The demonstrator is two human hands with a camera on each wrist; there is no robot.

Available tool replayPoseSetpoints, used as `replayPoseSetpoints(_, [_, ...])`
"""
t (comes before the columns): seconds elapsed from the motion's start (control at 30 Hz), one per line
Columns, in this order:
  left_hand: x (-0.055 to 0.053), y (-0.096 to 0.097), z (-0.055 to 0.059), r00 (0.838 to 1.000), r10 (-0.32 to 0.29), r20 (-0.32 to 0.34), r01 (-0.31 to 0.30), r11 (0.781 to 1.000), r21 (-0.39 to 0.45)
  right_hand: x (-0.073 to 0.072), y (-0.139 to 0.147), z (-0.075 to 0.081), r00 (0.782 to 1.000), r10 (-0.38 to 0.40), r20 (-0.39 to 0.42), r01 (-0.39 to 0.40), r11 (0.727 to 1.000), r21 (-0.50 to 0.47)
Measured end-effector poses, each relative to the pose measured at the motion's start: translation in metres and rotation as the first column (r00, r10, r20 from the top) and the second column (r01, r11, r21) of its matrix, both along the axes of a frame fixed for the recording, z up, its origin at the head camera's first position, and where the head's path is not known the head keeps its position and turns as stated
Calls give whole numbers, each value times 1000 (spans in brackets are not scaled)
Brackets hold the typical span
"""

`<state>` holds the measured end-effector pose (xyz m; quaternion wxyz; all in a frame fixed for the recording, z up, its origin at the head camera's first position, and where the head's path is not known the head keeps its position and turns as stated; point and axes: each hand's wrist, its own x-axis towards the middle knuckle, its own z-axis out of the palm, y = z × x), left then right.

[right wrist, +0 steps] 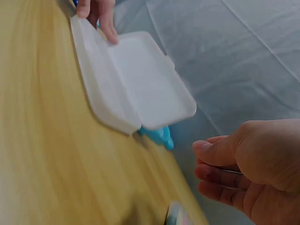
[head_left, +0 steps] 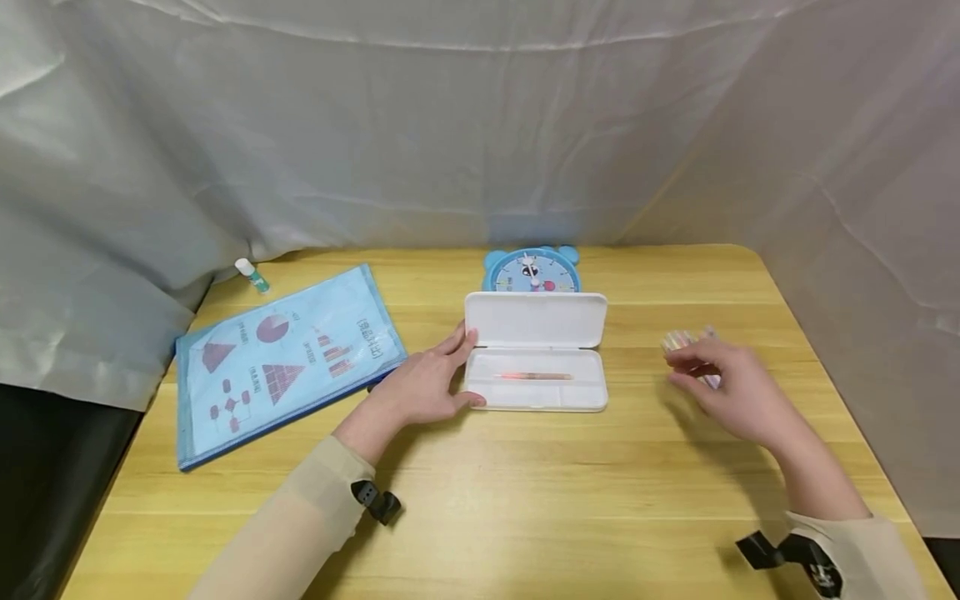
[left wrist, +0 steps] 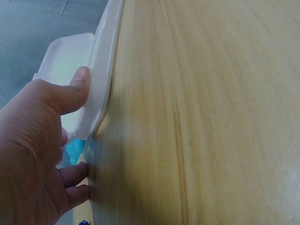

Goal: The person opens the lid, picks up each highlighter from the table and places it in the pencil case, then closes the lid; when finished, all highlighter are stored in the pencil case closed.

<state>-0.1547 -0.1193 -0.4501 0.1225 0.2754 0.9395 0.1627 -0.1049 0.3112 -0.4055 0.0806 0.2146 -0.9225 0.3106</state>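
As I watch through the head view, my right hand (head_left: 738,392), loosely curled and empty, hovers at frame right by a bundle of pale pen-like sticks (head_left: 678,340). My left hand (head_left: 427,385) grips the open white pencil case (head_left: 535,321) mid-frame, a slim orange pen (head_left: 536,377) inside; beyond sits a blue eared clock (head_left: 551,271).

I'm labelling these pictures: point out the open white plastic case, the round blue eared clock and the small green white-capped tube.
Open white plastic case (head_left: 536,320), head view: inside of the raised lid.
Round blue eared clock (head_left: 517,273), head view: its dial.
Small green white-capped tube (head_left: 257,280), head view: its green side.
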Motion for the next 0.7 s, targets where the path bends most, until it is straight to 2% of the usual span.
replayPoseSetpoints(0.1, [0, 0, 0, 1000, 4, 1, -4, 1000, -2, 5, 9, -7, 999, -34, 12, 34, 999, 3])
replayPoseSetpoints(0.2, [0, 0, -1, 1000, 5, 2, -5, 1000, -3, 11, 17, -15, 994, -106, 38, 105, 994, 14])
replayPoseSetpoints(0.37, [0, -1, 0, 1000, 7, -1, -7, 1000, -2, 17, 27, -26, 968, -234, 88, 231, 972, 35])
replayPoseSetpoints(0.57, [0, -1, 0, 1000, 3, -8, -3, 1000, 1, 21, 32, -34, 943, -322, 81, 316, 945, 85])
replayPoseSetpoints(0.7, [0, -1, 0, 1000, -4, -10, 4, 1000, 8, 22, 32, -40, 936, -347, 53, 341, 935, 97])
